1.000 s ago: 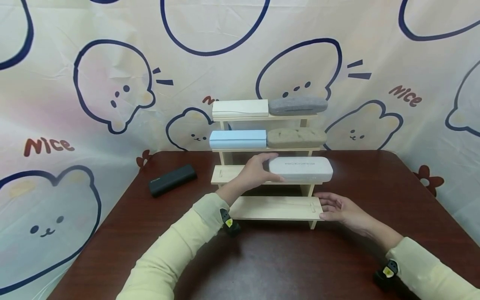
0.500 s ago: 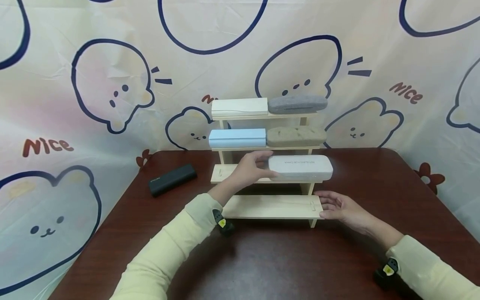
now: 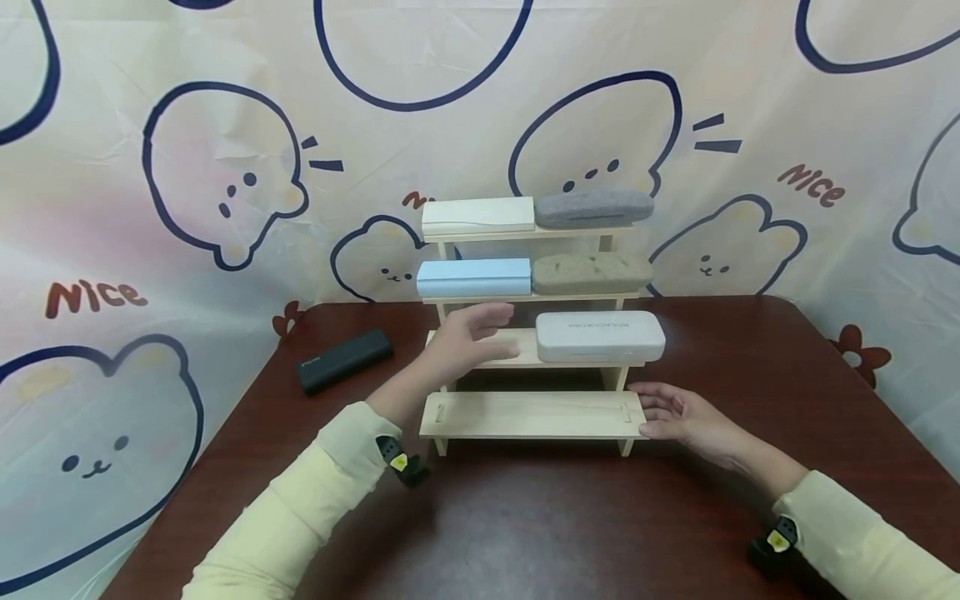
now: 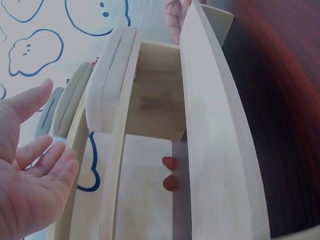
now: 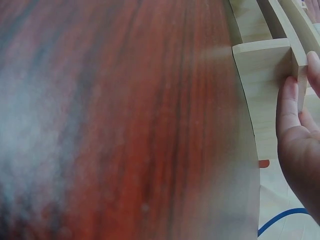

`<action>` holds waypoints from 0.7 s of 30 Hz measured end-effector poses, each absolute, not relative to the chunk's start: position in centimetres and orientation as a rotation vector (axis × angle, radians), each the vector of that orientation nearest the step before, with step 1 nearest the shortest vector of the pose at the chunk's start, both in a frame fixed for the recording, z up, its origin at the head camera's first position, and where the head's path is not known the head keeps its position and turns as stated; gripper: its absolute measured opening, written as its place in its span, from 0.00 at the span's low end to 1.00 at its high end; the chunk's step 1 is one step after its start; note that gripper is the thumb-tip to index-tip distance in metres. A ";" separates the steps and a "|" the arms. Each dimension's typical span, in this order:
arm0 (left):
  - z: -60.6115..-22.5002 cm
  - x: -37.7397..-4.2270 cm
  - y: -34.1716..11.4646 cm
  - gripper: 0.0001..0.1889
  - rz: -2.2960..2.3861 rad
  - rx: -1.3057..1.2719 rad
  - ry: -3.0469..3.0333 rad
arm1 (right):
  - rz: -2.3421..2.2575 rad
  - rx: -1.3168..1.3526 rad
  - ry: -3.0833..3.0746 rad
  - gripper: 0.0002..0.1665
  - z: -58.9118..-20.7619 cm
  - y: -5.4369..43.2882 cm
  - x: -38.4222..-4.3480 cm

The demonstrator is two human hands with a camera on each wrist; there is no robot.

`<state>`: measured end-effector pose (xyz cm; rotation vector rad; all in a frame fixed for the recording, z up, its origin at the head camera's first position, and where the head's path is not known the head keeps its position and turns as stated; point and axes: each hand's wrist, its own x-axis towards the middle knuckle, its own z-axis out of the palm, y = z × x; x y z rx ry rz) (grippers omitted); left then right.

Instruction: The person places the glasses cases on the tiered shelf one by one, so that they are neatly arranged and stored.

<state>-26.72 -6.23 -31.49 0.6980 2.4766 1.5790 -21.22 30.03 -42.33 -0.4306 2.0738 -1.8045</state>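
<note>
On a tiered wooden display rack (image 3: 532, 415), a white glasses case (image 3: 600, 337) with lettering lies on the right half of the second shelf from the bottom. My left hand (image 3: 459, 343) hovers over that shelf's left part, fingers spread and apart from the case; its palm (image 4: 32, 195) shows bare in the left wrist view. My right hand (image 3: 686, 425) holds the right end of the bottom shelf, thumb (image 5: 288, 102) on its front edge and fingers behind. Above sit a light blue case (image 3: 474, 277), a khaki case (image 3: 592, 275), a cream case (image 3: 478, 217) and a grey case (image 3: 595, 208).
A black case (image 3: 345, 361) lies aslant on the brown table (image 3: 540, 525), left of the rack. Behind stands a printed cloth backdrop (image 3: 420, 50) with bear drawings.
My left hand has let go of the lettered white glasses case and drawn back to the left. The case stays on its shelf. My right hand has not moved.
</note>
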 end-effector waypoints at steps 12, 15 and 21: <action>-31.9 -25.1 -11.7 0.31 1.676 0.670 2.482 | -1.780 -0.412 2.107 0.43 -42.3 29.9 -21.1; -32.3 -24.9 -13.3 0.31 1.724 0.654 2.470 | -1.781 -0.407 2.107 0.43 -42.3 29.8 -21.1; -33.4 -25.1 -16.3 0.31 1.735 0.552 2.525 | -1.784 -0.406 2.099 0.43 -42.4 29.9 -21.2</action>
